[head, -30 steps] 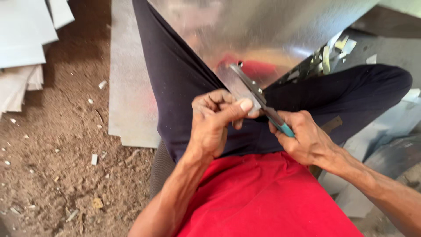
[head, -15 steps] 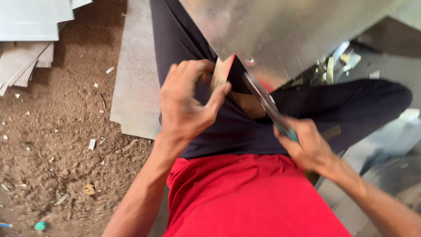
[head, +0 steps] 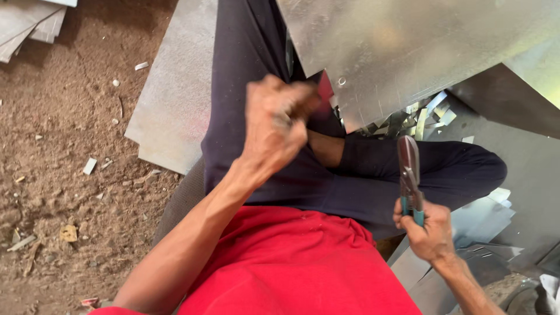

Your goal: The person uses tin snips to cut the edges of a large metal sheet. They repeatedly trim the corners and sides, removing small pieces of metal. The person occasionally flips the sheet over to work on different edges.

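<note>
I sit on the ground in dark trousers and a red shirt, with a large shiny metal sheet (head: 420,52) leaning over my legs. My left hand (head: 274,125) is blurred and curled closed at the sheet's lower left corner, and appears to grip its edge. My right hand (head: 430,233) is low at the right, apart from the sheet. It holds a pair of tin snips (head: 408,169) by their teal handles. The blades point up and are shut, with nothing between them.
A second flat metal sheet (head: 175,105) lies on the dirt ground (head: 64,175) left of my leg. Small metal offcuts (head: 423,116) are piled beyond my knee. More sheets lie at the lower right (head: 484,221), and pale boards (head: 29,26) are stacked at the top left.
My right hand has pulled the snips off the sheet, down and to the right. My left hand left the snips, rose to the sheet's edge and closed there.
</note>
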